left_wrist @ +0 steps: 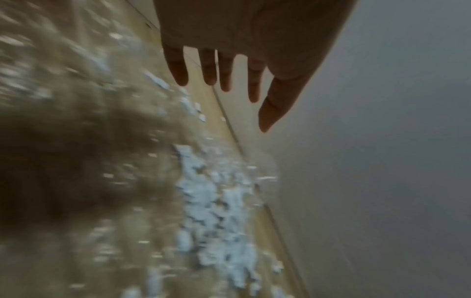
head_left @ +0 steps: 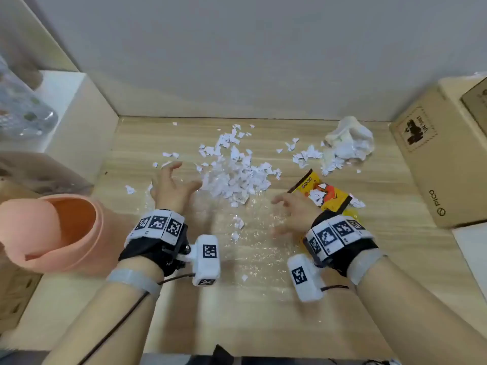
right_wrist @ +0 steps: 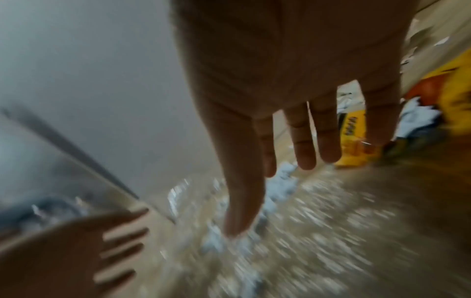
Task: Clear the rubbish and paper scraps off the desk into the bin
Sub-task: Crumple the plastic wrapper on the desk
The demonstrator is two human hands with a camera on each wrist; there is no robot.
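Note:
A heap of white paper scraps lies mid-desk, partly on crinkled clear film. My left hand hovers just left of the heap, its fingers spread and holding nothing. My right hand hangs over the film, fingers loosely bent and empty, beside a yellow snack wrapper. A crumpled white wad sits at the back right. The pink bin stands tilted at the left edge. The left wrist view shows my left hand with straight fingers above blurred scraps. In the right wrist view, my right hand is above scraps and the wrapper.
A cardboard box lines the right side of the desk. A white box stands at the back left, with a clear plastic bag on top of it. Loose scraps dot the wood around the heap.

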